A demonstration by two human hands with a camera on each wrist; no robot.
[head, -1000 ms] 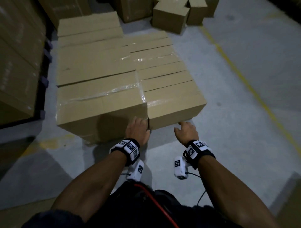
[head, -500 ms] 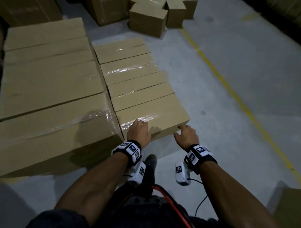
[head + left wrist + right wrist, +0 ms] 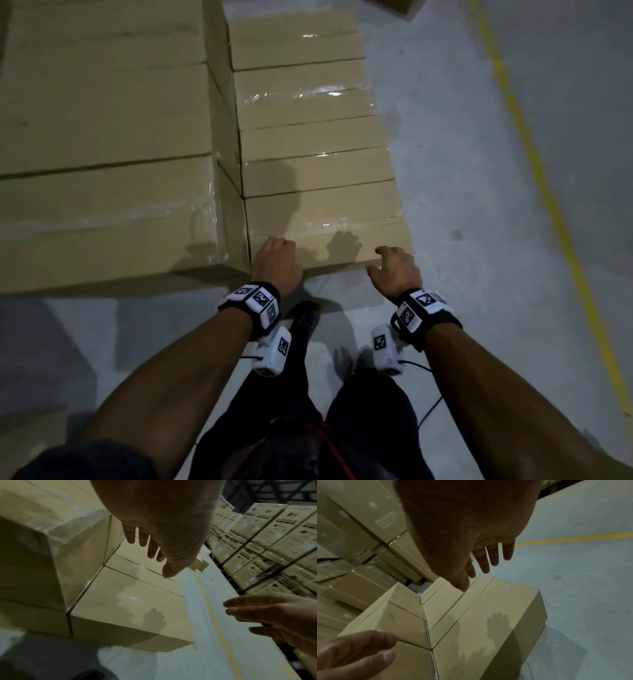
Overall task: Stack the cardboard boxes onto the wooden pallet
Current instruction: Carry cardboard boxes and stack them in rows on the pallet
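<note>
A low row of taped cardboard boxes runs away from me. The nearest box [image 3: 329, 222] lies right in front of me on the floor side of a taller stack [image 3: 102, 137]. My left hand [image 3: 275, 260] hovers over this box's near left corner with straight fingers and holds nothing. My right hand [image 3: 394, 270] is over the near right corner, fingers loosely spread and empty. The left wrist view shows the left hand [image 3: 150, 536] above the box top [image 3: 128, 612]. In the right wrist view the right hand [image 3: 481, 550] floats over the same box [image 3: 479, 622]. The boxes hide any pallet.
Grey concrete floor [image 3: 479, 257] lies to the right, crossed by a yellow line [image 3: 534, 164]. Walls of printed cartons [image 3: 274, 540] stand beyond it. My shoe [image 3: 305, 317] is just short of the box's front face.
The head view has closed in over the low row of boxes. Both hands stay at the nearest box's front edge, now a little wider apart.
</note>
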